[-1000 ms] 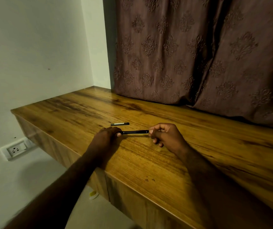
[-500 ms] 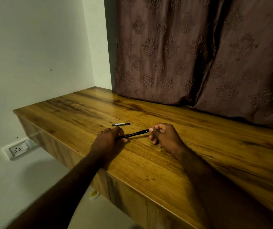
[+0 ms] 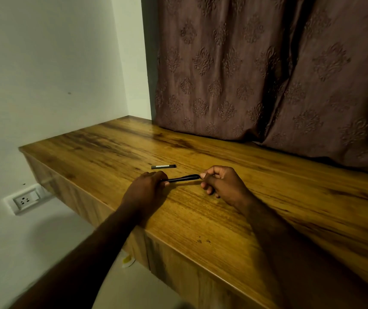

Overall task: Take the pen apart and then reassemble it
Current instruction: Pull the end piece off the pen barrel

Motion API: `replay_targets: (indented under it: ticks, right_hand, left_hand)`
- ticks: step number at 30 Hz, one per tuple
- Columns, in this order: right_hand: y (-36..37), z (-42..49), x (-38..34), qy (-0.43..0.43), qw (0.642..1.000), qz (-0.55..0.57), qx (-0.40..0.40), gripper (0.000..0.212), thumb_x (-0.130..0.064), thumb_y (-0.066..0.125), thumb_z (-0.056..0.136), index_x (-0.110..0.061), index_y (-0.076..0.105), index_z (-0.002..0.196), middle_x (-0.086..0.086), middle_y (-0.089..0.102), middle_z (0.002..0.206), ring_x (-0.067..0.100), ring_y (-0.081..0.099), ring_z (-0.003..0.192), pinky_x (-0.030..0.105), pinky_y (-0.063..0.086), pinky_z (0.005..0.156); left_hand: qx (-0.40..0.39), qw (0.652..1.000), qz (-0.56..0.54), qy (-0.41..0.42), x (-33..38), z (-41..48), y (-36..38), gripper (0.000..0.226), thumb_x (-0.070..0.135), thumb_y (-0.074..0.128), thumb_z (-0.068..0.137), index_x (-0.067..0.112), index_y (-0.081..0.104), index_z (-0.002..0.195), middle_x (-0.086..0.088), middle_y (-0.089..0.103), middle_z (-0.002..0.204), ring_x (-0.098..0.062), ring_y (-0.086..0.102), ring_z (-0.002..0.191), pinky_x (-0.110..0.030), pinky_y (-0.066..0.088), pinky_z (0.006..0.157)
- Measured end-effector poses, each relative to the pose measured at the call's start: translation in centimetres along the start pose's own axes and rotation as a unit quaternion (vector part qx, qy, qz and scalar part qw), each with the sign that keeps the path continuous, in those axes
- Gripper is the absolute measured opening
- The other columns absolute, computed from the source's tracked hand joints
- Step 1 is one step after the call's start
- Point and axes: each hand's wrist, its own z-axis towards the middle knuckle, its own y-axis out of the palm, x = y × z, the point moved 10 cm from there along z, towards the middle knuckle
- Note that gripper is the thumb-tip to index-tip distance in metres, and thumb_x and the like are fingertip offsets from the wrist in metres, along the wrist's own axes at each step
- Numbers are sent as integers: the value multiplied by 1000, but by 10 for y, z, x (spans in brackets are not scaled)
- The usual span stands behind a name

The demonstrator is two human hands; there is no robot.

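A thin black pen body (image 3: pixel 181 178) is held just above the wooden counter (image 3: pixel 267 197), tilted slightly with its right end higher. My left hand (image 3: pixel 144 192) grips its left end in closed fingers. My right hand (image 3: pixel 222 184) pinches the right end between thumb and fingertips. A separate black pen piece with a pale strip, the cap (image 3: pixel 163 166), lies flat on the counter just behind my left hand, touching nothing.
A brown patterned curtain (image 3: pixel 256 70) hangs down onto the back of the counter. A white wall stands at the left, with a socket (image 3: pixel 25 200) below the counter's left edge. A small yellow-white object (image 3: pixel 127 259) lies on the floor.
The pen has gone from level to slightly tilted, its left end lower. Both hands have kept their hold on its ends. The cap has not moved.
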Motion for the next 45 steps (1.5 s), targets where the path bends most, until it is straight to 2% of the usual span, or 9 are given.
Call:
replay_targets:
  ticks: [7,17,19,22,25,32,37,41,45]
  right_hand:
    - [-2,3,6,5,1000,-20,-7,12,-8,60,94,-11,63,83,4,66,70,9,52,49,17,35,40]
    - [-17,1,4,-9,999,18,33,7,0,57,93,0,64,90,10,65,71,13,51,48,22,37,39]
    - [-29,2,5,-18,998,-20,64,8,-3,60,91,-4,65,86,7,65,69,13,52,49,21,39,40]
    - [-59,5,7,-37,981,-149,122,17,-12,69,85,-21,66,70,-2,66,64,15,59,58,28,48,58]
    - [-75,6,13,-25,960,-244,135,23,-15,74,80,-26,65,62,-7,67,68,12,62,69,28,47,68]
    - [-62,9,12,-27,951,-297,86,2,-16,78,79,-16,79,81,-19,60,70,2,59,75,23,45,76]
    - [-62,11,12,-26,954,-288,76,10,-15,79,78,-13,79,88,-4,74,88,5,61,78,23,47,78]
    - [-63,12,15,-27,960,-273,61,11,-13,77,80,-13,79,91,1,75,95,5,63,81,28,51,84]
    - [-64,13,20,-16,963,-265,49,12,-11,73,83,-12,78,95,3,75,99,10,65,90,29,50,87]
  left_hand:
    - [13,1000,-9,2,1,1,-2,41,52,39,89,19,64,89,-2,64,75,-21,57,65,-31,43,56]
    - [2,1000,-4,3,3,-1,-6,46,54,35,88,19,65,88,6,57,71,-10,50,60,-12,29,52]
    - [-6,1000,-3,-3,1,0,-4,47,54,35,87,19,66,89,3,60,75,-12,53,65,-14,32,55]
    - [-22,999,9,-22,-4,1,0,38,49,42,86,20,68,89,3,60,77,-13,54,71,-22,35,58]
    - [-32,999,11,-26,-6,1,2,28,41,50,84,22,70,86,5,57,74,-13,53,71,-25,35,61]
    - [-46,998,15,-31,-8,1,3,16,30,57,83,23,71,85,9,52,72,-13,52,69,-25,35,61]
    - [-48,998,9,-34,-9,2,3,17,31,57,83,22,72,86,5,56,74,-16,55,70,-28,42,61]
    - [-51,998,7,-38,-7,2,3,24,34,54,81,20,73,85,2,59,73,-18,56,68,-30,45,61]
    - [-56,997,15,-43,-9,2,3,17,28,60,82,21,73,88,3,58,74,-17,56,70,-31,46,63]
